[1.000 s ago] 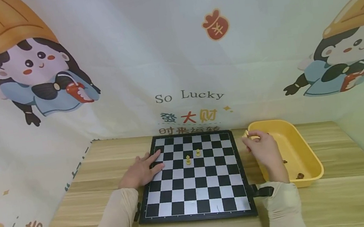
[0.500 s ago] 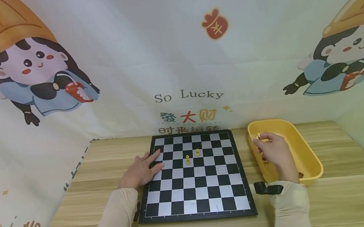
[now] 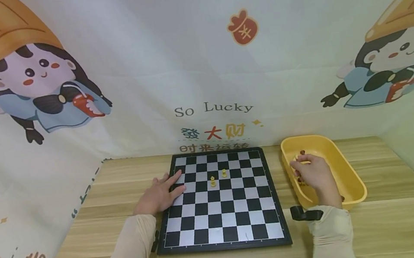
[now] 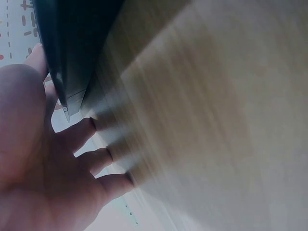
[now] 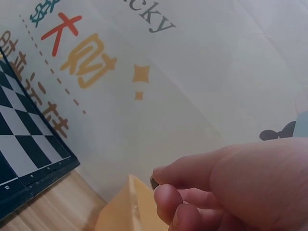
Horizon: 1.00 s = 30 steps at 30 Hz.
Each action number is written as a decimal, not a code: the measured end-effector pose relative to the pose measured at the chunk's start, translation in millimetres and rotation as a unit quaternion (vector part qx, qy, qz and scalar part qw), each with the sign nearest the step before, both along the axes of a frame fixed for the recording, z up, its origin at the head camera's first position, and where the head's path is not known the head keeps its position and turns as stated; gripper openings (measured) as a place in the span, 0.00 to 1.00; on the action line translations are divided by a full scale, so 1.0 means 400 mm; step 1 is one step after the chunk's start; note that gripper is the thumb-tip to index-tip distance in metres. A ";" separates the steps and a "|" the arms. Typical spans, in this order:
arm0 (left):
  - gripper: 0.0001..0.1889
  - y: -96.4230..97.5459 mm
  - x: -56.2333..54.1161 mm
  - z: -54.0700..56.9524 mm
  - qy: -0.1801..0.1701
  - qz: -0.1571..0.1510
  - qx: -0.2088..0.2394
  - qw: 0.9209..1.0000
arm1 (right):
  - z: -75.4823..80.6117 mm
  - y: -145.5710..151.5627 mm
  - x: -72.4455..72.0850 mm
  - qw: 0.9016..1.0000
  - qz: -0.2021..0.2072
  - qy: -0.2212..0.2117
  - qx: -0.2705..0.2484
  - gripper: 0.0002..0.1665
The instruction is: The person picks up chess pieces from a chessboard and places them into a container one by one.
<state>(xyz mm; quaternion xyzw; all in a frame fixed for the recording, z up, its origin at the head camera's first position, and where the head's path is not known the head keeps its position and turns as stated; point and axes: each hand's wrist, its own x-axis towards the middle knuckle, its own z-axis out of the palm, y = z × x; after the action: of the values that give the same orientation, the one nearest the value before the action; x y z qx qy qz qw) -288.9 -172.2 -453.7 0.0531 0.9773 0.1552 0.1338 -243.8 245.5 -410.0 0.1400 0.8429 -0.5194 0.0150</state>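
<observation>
A black-and-white chessboard [image 3: 221,207] lies on the table. Two yellow chess pieces stand on it: one piece [image 3: 212,182] left of and nearer than the other piece [image 3: 224,173]. My left hand [image 3: 158,195] rests at the board's left edge, fingers spread, two of them on its surface. In the left wrist view that hand [image 4: 62,168] has several fingertips down on the wood. Over the yellow bin [image 3: 348,171], my right hand [image 3: 315,172] pinches a small chess piece, mostly hidden. In the right wrist view its dark end [image 5: 154,183] shows between thumb and index finger.
Dark red-brown pieces [image 3: 302,152] lie in the bin, some partly behind my right hand. The bin stands right of the board, with a strip of wooden table [image 3: 276,167] between them. A printed cloth [image 3: 199,69] hangs behind the table.
My right hand, at first left of the bin's rim with a pale piece in its fingers, has moved right over the bin. The left hand and both yellow pieces on the board stay put.
</observation>
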 end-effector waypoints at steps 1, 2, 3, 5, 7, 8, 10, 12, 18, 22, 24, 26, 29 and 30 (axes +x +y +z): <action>0.35 0.000 0.000 0.000 0.000 0.000 0.000 1.000 | -0.001 0.001 0.000 1.000 0.000 0.002 -0.003 0.27; 0.35 0.000 0.000 0.000 0.000 0.001 0.000 1.000 | -0.001 0.002 0.000 1.000 0.000 0.003 -0.005 0.27; 0.35 0.000 0.000 0.000 0.000 0.001 0.000 1.000 | -0.002 0.002 -0.001 1.000 0.000 0.006 -0.006 0.27; 0.35 0.000 0.000 -0.001 0.000 0.001 -0.001 1.000 | -0.002 0.004 0.000 1.000 0.000 0.008 -0.007 0.27; 0.35 0.000 0.000 -0.001 0.002 0.001 -0.001 1.000 | -0.002 0.004 0.000 1.000 -0.003 0.009 -0.006 0.27; 0.35 0.001 0.000 -0.001 0.002 0.000 -0.002 1.000 | -0.002 0.005 0.001 1.000 -0.005 0.010 -0.004 0.27; 0.35 0.000 0.000 -0.002 0.003 0.000 -0.002 1.000 | -0.001 0.005 0.002 1.000 -0.008 0.010 0.001 0.27; 0.35 0.001 0.000 -0.002 0.005 0.000 -0.002 1.000 | -0.002 0.007 0.003 1.000 -0.013 0.009 0.007 0.27; 0.35 0.001 0.000 -0.003 0.006 0.001 -0.002 1.000 | -0.005 0.011 0.003 1.000 -0.027 0.007 0.006 0.26; 0.35 0.001 -0.001 -0.004 0.006 0.002 -0.004 1.000 | -0.005 0.012 0.002 0.999 -0.030 0.011 0.007 0.25; 0.35 0.001 -0.001 -0.004 0.006 0.002 -0.004 1.000 | -0.006 0.011 0.001 0.999 -0.031 0.014 0.008 0.25; 0.35 0.001 -0.001 -0.004 0.005 0.000 -0.004 1.000 | -0.005 0.009 0.000 0.999 -0.032 0.015 0.007 0.25; 0.35 0.001 -0.002 -0.003 0.004 -0.001 -0.003 1.000 | -0.003 0.006 -0.001 0.999 -0.032 0.016 0.009 0.25; 0.35 0.001 -0.003 -0.002 0.003 -0.001 -0.002 1.000 | -0.002 0.005 -0.002 0.999 -0.032 0.016 0.010 0.25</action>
<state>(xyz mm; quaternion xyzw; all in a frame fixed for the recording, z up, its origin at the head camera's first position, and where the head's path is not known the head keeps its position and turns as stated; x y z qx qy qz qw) -289.9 -171.8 -454.6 0.0539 0.9781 0.1527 0.1310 -244.4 247.4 -410.9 0.1588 0.8434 -0.5130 -0.0162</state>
